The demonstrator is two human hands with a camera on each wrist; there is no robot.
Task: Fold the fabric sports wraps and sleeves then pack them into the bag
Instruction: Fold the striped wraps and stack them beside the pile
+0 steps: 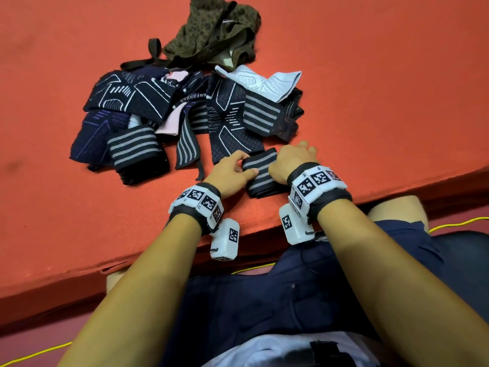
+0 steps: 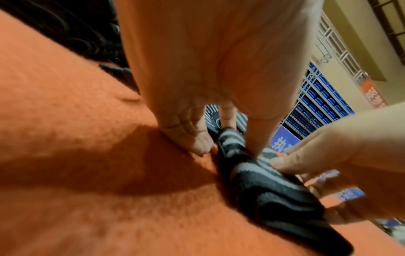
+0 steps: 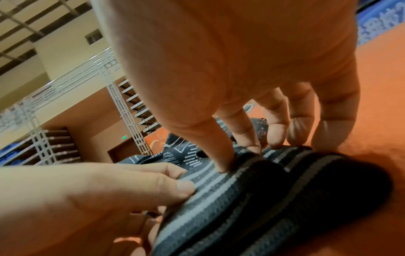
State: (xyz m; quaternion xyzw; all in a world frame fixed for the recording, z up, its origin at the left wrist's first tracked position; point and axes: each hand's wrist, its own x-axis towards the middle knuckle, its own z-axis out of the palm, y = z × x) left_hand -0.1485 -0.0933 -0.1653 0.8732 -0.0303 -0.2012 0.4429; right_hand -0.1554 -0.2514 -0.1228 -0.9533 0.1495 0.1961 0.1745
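Orange felt table (image 1: 79, 207): nearside of pile (image 1: 185, 115), your left hand (image 1: 232, 173) and right hand (image 1: 291, 160) pinch striped wrap (image 1: 260, 172), holding its fold.

The cloth (image 1: 370, 75) is orange-red; the wrap (image 1: 260, 172) near its front edge is black with grey stripes; behind the wrap lie navy sleeves (image 1: 127, 99) with white line patterns, a pale blue sleeve (image 1: 264, 82), and an olive spotted bag (image 1: 211, 33).

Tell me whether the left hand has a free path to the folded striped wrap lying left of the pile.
Probably yes: the left hand would first have to release the striped wrap it grips; only bare red mat lies toward the folded striped wrap.
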